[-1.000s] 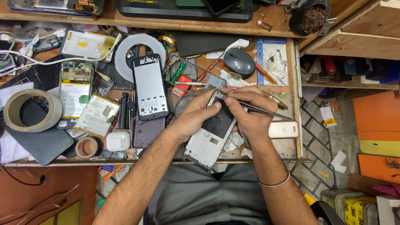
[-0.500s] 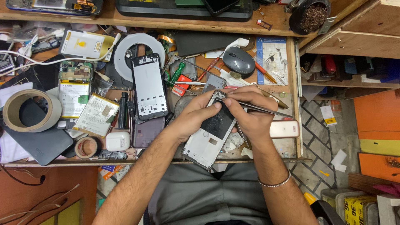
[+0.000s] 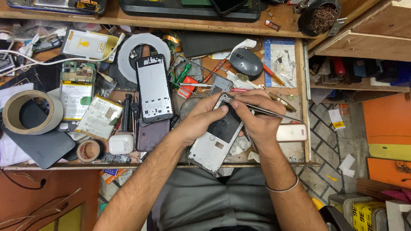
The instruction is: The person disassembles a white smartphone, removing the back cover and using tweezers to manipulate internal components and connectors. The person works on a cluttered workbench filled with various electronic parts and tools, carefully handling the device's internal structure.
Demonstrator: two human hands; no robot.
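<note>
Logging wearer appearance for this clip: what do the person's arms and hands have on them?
Both forearms are bare, with no sleeves or gloves in view. The right hand has a thin silver chain bracelet at its wrist. The left hand shows no ring, watch or band.

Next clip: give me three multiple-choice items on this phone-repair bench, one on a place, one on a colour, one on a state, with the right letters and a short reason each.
1. Where does the computer mouse lie?
A. above the hands, near the top of the bench
B. on the floor tiles
C. inside the tape roll

2. What colour is the small earbud case?
A. red
B. white
C. green

3. How is the opened phone held?
A. lying untouched
B. left hand grips it while the right hand works tweezers at its top edge
C. both hands off it

Answers: 1 A, it sits beyond the hands; 2 B, its shell is white; 3 B, both hands meet on it.
</note>
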